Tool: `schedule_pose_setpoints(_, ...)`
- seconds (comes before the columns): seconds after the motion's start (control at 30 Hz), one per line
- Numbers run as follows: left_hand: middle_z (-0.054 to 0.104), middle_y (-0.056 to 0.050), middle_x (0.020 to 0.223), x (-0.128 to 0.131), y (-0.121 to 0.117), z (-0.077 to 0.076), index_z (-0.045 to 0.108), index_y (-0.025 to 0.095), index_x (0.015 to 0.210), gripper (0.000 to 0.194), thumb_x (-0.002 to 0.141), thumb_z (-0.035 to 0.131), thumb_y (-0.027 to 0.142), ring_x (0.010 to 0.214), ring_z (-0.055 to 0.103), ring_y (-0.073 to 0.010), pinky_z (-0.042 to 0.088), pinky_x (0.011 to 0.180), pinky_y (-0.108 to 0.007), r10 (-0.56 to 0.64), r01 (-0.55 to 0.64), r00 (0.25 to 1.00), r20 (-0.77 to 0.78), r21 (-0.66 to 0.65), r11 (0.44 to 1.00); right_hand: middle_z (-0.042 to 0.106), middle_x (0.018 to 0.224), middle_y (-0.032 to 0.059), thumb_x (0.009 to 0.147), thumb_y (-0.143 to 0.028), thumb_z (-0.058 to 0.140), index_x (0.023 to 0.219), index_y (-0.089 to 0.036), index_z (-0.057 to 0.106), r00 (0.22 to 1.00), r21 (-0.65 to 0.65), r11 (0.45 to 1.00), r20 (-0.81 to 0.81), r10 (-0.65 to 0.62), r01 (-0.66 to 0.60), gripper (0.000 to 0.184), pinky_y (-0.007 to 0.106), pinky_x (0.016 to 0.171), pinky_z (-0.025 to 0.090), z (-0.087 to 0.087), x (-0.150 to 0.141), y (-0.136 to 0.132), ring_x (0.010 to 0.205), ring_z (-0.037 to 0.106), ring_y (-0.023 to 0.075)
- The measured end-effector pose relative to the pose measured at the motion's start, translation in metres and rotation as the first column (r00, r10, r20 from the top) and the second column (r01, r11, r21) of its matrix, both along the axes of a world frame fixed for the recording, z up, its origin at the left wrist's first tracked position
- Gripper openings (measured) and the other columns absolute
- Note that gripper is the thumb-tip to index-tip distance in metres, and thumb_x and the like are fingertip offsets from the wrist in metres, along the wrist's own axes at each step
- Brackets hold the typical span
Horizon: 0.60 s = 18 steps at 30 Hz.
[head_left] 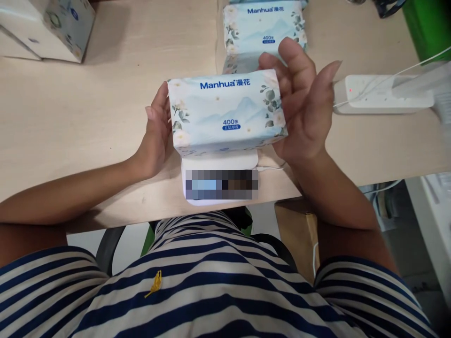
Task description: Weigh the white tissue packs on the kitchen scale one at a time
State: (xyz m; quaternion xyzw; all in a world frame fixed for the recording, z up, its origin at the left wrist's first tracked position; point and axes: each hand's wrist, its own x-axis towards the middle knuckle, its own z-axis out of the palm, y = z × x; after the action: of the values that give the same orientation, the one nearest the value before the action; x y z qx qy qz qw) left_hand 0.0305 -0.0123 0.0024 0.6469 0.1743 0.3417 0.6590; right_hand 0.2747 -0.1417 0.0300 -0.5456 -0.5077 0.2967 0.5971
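A white and pale-blue tissue pack (229,105), printed with flowers and "Manhua", lies between my two hands. My left hand (158,129) is against its left end, with the fingers partly behind it and the thumb pointing up. At the right end is my right hand (305,101), its palm against the pack and its fingers and thumb spread away from it. Below the pack shows a white flat device (220,159) with a blurred-out front panel. The pack hides the device's back part; whether the two touch I cannot tell.
Another tissue pack (264,28) lies farther back on the pale table (116,108). Larger packs (52,28) stand at the back left. A white power strip (373,94) with cables is at the right. A cardboard box (298,230) is below the table's front edge.
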Motion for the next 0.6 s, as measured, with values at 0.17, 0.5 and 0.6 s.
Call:
schedule_pose_setpoints(0.17, 0.059, -0.003, 0.168, 0.0, 0.0, -0.001, 0.054, 0.037, 0.157, 0.085, 0.098, 0.037, 0.095, 0.171, 0.039, -0.033, 0.037, 0.141, -0.056, -0.052, 0.052, 0.998, 0.024, 0.014, 0.999, 0.062, 0.161, 0.0002, 0.085, -0.105, 0.039, 0.148, -0.038, 0.059, 0.991, 0.04, 0.99, -0.023, -0.131, 0.132, 0.094, 0.057, 0.139, 0.046, 0.0, 0.008, 0.007, 0.172, 0.037, 0.0309)
schedule_pose_setpoints(0.5, 0.061, -0.005, 0.162, 0.0, 0.004, -0.006, 0.059, 0.043, 0.154, 0.084, 0.093, 0.043, 0.098, 0.167, 0.046, -0.0355, 0.047, 0.133, -0.054, -0.077, 0.075, 0.996, 0.043, 0.045, 0.996, 0.063, 0.16, -0.0035, 0.098, -0.093, 0.034, 0.143, -0.044, 0.062, 0.997, 0.082, 0.994, -0.032, -0.075, 0.077, 0.072, 0.057, 0.14, 0.044, -0.015, 0.016, 0.012, 0.166, 0.047, 0.0279)
schedule_pose_setpoints(0.6, 0.059, -0.003, 0.165, 0.0, 0.005, -0.009, 0.059, 0.042, 0.155, 0.082, 0.094, 0.046, 0.096, 0.165, 0.048, -0.0344, 0.045, 0.135, -0.055, -0.104, 0.1, 0.99, 0.093, 0.047, 0.994, 0.063, 0.16, -0.0055, 0.098, -0.093, 0.035, 0.141, -0.051, 0.063, 0.996, 0.071, 0.993, 0.001, -0.092, 0.092, 0.066, 0.063, 0.129, 0.056, -0.017, 0.017, 0.011, 0.166, 0.046, 0.0311)
